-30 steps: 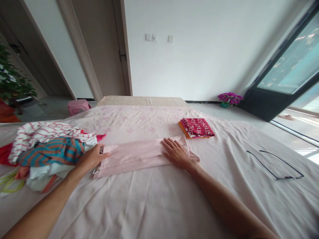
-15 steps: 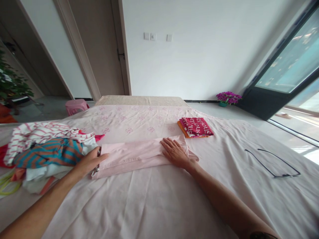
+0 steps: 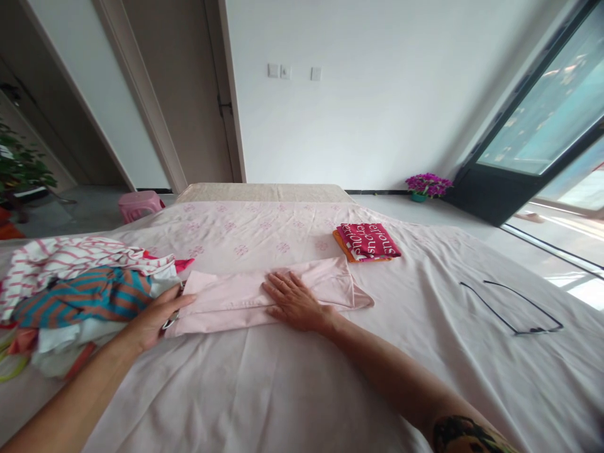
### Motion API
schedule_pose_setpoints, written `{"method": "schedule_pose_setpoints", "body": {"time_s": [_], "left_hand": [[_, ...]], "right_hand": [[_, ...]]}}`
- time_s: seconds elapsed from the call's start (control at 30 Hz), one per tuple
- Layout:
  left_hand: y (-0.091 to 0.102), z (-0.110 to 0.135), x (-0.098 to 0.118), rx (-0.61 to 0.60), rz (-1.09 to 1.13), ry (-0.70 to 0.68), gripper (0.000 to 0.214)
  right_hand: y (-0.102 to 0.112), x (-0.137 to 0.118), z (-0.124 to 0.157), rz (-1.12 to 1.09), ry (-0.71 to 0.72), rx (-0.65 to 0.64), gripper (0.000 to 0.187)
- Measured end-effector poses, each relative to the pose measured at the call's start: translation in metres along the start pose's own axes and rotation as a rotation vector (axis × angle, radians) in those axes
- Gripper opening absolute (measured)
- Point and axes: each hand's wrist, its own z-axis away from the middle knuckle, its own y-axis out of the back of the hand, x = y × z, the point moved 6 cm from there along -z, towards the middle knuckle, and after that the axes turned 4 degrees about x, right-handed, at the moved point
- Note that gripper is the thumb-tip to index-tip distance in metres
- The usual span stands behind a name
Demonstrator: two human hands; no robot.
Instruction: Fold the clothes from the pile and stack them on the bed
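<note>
Across the pale pink sheet, a folded pink garment lies as a long flat strip running from left to right, its right end fanning into a pointed flap; the left hand is at its left end, the grip closed on that edge, thumb laid on top and most of the other fingers out of sight; a metal ring shows at the same end, just beside the hand; the right hand rests palm down near the middle of the strip, its grip released, fingers stretched out flat over the fabric; a dark tattoo marks the right forearm.

Just left of the garment sits a loose heap of clothes, with a white cloth with red stripes towards the back and a blue and brown striped cloth in front of it; beyond the garment's right end, a folded red cloth with white lettering lies on a folded orange cloth; farther right, well apart, a pair of glasses lies on the sheet with its temples unfolded; on the floor behind stand a pink stool at left and purple flowers in a green pot at right.
</note>
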Motion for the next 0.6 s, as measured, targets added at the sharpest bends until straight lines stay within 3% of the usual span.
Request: {"method": "schedule_pose_setpoints", "body": {"time_s": [0.1,0.17,0.27,0.43,0.5,0.6], "left_hand": [[-0.009,0.001,0.009,-0.023,0.257,0.089,0.056],[-0.018,0.004,0.025,-0.028,0.313,0.066,0.062],[-0.04,0.008,0.058,-0.092,0.311,-0.01,0.066],[-0.103,0.011,0.098,-0.179,0.307,-0.126,0.073],[-0.134,0.011,0.101,-0.216,0.328,-0.117,0.076],[-0.173,0.011,0.093,-0.306,0.369,-0.072,0.075]], "right_hand": [[0.006,-0.001,-0.001,-0.064,-0.017,0.013,0.053],[0.019,-0.002,-0.004,-0.181,-0.063,0.08,0.043],[0.036,0.001,-0.01,-0.575,-0.234,0.211,0.038],[0.025,0.008,-0.015,-1.508,-0.615,0.166,0.058],[0.023,0.009,-0.016,-1.665,-0.671,0.119,0.059],[0.021,0.017,-0.016,-1.639,-0.719,0.124,0.048]]}}
